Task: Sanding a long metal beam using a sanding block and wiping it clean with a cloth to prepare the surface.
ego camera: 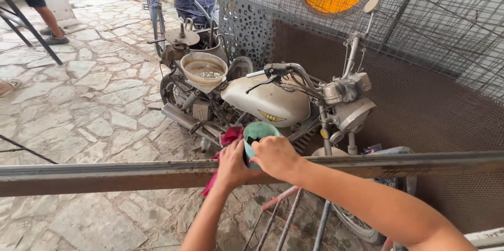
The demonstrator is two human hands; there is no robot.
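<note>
A dusty motorcycle (273, 101) stood beyond both hands, and a long rusty metal beam (105, 175) ran crosswise just under them. The right hand (276, 156) gripped a teal cup (257, 134) above the beam, while the left hand (231, 164), touching the cup's other side, clutched a red rag (229, 136).

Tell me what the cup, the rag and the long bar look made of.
Cup: probably plastic, smooth matte teal. Rag: soft cloth, dark red, crumpled into folds. Bar: looks like steel, dull grey-brown with rusty smears along its flat face.
</note>
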